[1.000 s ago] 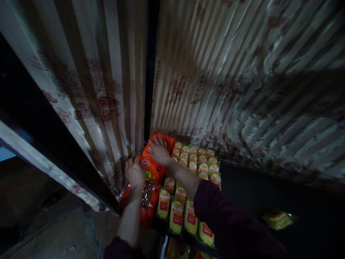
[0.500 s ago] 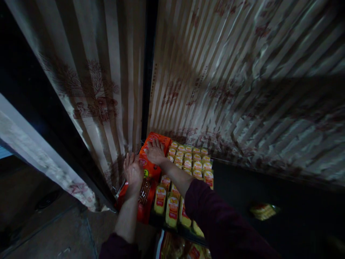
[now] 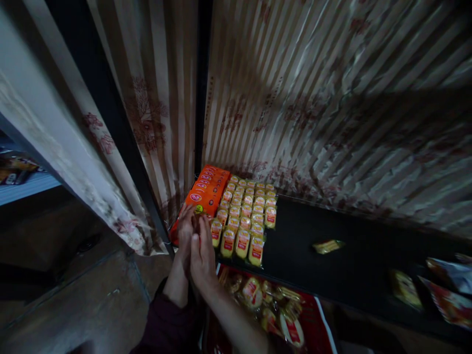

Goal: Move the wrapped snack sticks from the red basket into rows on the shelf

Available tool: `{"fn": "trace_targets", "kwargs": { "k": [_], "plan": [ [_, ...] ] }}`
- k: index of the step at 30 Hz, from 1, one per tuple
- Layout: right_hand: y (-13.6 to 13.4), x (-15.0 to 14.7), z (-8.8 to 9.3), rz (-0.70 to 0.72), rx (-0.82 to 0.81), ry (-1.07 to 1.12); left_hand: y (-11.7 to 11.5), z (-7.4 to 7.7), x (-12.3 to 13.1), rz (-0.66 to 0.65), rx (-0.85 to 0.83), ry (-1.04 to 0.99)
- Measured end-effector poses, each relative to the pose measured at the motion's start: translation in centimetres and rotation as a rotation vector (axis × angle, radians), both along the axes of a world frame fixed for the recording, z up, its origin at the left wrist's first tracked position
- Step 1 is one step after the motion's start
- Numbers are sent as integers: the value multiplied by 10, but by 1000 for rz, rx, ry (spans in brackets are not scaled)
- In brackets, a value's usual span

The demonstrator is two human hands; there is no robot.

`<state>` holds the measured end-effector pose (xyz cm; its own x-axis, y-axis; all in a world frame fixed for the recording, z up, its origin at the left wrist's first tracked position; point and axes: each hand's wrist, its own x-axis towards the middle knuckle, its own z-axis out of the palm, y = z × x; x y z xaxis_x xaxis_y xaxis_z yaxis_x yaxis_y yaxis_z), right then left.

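Note:
Orange snack packets (image 3: 208,187) lie overlapped in a row at the left end of a black shelf (image 3: 295,236). Right beside them stand several rows of small yellow wrapped cakes (image 3: 245,211) with red and white labels. My left hand (image 3: 185,238) is at the near end of the orange packets, fingers outstretched. Alongside it, my right hand (image 3: 202,258) has its fingers straight and flat, near the front-left cakes. The two hands are close together and cover the front of the orange row. Neither hand visibly grips anything.
A loose yellow wrapped piece (image 3: 328,246) and another (image 3: 404,289) lie farther right on the shelf, with shiny snack bags (image 3: 452,300) at its end. Below sits a red container (image 3: 319,322) of wrapped cakes. Black posts (image 3: 106,93) and a printed curtain (image 3: 250,98) bound the corner.
Both hands have drawn back toward me along the orange packets, from their middle and far parts to the near end. My right hand has come beside my left. The view has shifted.

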<state>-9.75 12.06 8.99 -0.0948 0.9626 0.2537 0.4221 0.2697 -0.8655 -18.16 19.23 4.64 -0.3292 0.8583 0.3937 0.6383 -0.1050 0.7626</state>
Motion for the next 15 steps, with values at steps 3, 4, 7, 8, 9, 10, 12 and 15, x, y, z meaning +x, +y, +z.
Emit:
{"fn": "trace_targets", "kwargs": {
  "k": [3,4,7,8,9,10,12,15],
  "plan": [
    [-41,16,-21,-30,-79,-10,-33,5,4,0,24,71],
    [-48,20,-29,-37,-100,-8,-44,6,5,8,30,107],
    [-57,26,-45,-82,-148,5,-70,-2,5,55,22,222],
    [-57,25,-48,-71,-155,3,-75,-7,4,68,14,255],
    [-56,24,-49,-57,-163,-2,-79,-12,4,78,1,282],
    [-55,22,-49,-44,-169,-12,-81,-18,3,102,-9,301],
    [-52,17,-48,-37,-172,-35,-82,-28,3,100,-53,344],
    [-47,11,-47,-46,-175,-46,-80,-39,3,87,-102,397]
  ]
}}
